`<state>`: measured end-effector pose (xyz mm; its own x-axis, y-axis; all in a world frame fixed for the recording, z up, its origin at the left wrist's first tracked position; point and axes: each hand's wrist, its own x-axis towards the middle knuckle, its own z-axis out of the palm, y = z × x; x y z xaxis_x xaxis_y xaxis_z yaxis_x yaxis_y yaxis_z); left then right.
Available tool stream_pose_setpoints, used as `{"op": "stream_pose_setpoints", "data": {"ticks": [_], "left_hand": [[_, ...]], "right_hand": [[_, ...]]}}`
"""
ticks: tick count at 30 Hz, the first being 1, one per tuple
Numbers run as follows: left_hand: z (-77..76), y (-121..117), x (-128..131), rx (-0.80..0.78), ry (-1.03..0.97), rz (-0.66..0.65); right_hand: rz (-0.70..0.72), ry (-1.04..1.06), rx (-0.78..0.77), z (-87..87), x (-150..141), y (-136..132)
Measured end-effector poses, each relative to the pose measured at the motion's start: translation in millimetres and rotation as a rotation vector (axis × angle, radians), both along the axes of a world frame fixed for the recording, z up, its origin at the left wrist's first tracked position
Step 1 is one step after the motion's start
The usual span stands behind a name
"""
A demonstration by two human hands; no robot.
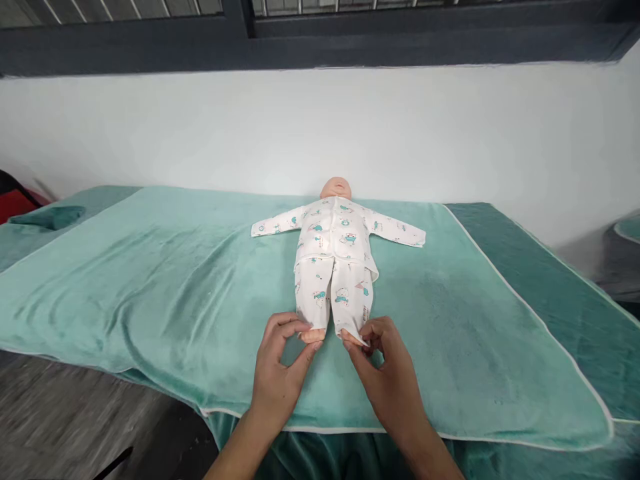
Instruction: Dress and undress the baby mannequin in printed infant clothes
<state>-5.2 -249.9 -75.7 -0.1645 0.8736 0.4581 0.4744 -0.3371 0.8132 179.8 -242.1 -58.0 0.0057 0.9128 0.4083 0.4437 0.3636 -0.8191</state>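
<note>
A baby doll [337, 187] lies on its back, head toward the wall, arms spread wide. It wears a white printed long-sleeved top [333, 230] and matching white trousers [351, 293]. Around the foot and trouser cuff on the left, my left hand [280, 370] has its thumb and forefinger curled in. My right hand [387, 370] pinches the cuff of the other trouser leg, its corner drawn outward. The doll's toes show below both cuffs. The sleeve ends hide the doll's hands.
Under the doll is a light green blanket [200, 293] with a pale edge, over a darker green cover [550, 287]. A white wall [200, 127] rises behind. A red and black item [15, 200] stands at far left. Grey floor [60, 407] shows at lower left.
</note>
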Motion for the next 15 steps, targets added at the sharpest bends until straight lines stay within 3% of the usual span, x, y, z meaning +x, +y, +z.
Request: {"op": "stream_pose_setpoints", "data": {"ticks": [4,9,15], "left_hand": [[-9.3,-1.3,1.6,0.007,-0.009,-0.020],[-29.7,-5.0,5.4,-0.046,0.030,-0.029],[-25.5,-17.7,5.0,0.011,0.087,0.006]], "right_hand": [[0.014,0.037,-0.010,3.2,-1.1,-2.4],[0.022,0.007,-0.045,-10.6,1.7,-11.5],[-0.035,0.059,-0.118,-20.2,1.2,-35.6]]}}
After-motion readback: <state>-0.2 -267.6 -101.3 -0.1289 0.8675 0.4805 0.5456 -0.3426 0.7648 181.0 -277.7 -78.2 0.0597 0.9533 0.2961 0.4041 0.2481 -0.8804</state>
